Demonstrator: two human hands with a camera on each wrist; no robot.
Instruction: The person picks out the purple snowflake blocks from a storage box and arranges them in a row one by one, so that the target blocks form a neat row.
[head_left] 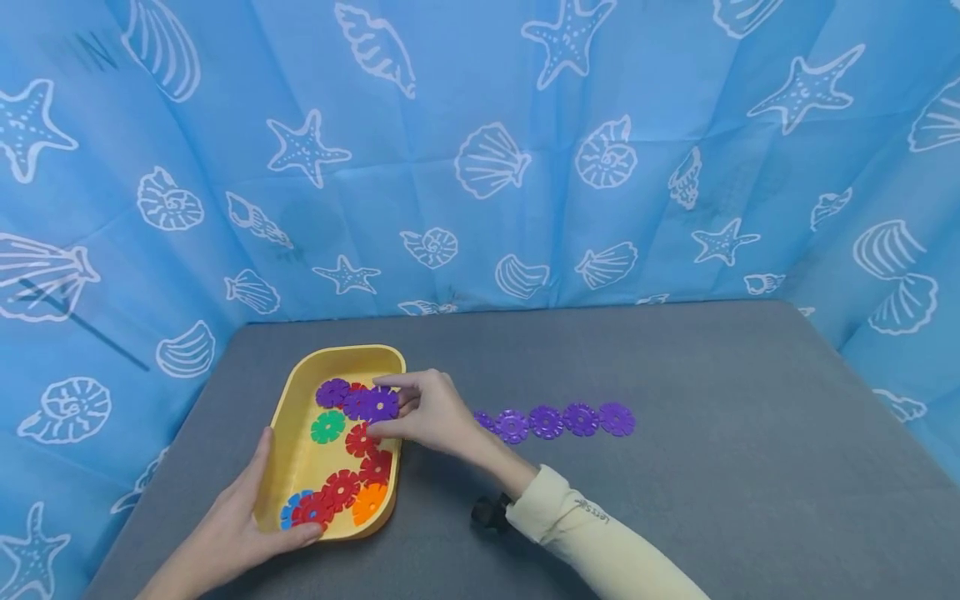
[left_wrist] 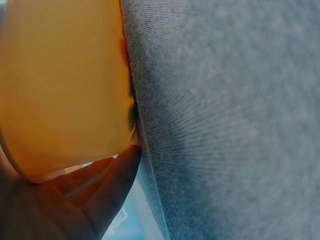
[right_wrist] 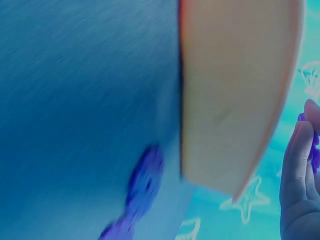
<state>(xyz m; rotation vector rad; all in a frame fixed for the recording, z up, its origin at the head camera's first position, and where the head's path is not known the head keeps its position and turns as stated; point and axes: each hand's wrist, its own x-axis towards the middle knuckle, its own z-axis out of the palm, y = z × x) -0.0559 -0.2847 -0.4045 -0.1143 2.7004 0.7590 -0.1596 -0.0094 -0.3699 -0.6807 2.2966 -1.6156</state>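
My left hand grips the near left corner of a yellow plastic bin, its thumb at the near rim and its fingers along the left wall. In the left wrist view the fingers lie against the bin's outside. Over the bin's right side, my right hand pinches a purple snowflake disc between thumb and fingers. Inside the bin lie other purple discs, a green disc, several red discs, an orange disc and a blue disc, partly covered by red.
A row of several purple discs lies on the grey table right of the bin, its left end partly behind my right hand. A small black object shows beside the right sleeve. A blue seashell-print curtain hangs behind the table.
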